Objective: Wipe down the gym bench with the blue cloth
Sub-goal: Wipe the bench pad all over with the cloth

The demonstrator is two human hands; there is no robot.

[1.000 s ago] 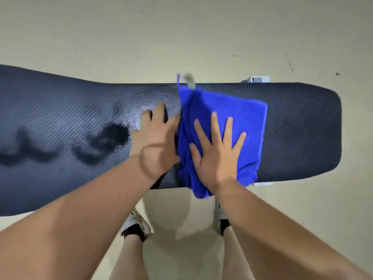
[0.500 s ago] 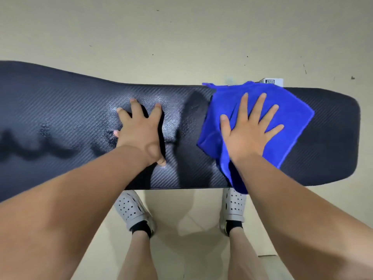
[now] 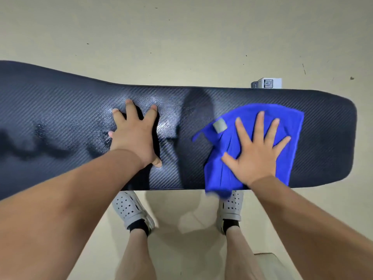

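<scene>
A long dark gym bench pad (image 3: 60, 110) with a woven texture runs across the view from left to right. Dark streaks and glossy patches show on its left and middle parts. The blue cloth (image 3: 290, 122) lies on the right part of the pad, one corner hanging over the near edge, a small grey tag showing on its left side. My right hand (image 3: 256, 150) presses flat on the cloth with fingers spread. My left hand (image 3: 135, 136) rests flat on the bare pad near the middle, fingers spread.
Beige floor surrounds the bench. A small white box (image 3: 266, 83) with a printed code sticks out behind the pad's far edge at the right. My two feet in grey perforated clogs (image 3: 131, 209) stand on the floor just below the near edge.
My right hand has slid the cloth rightward along the pad, then back toward the near edge. My left hand moved left off the cloth's side and now lies flat on the pad.
</scene>
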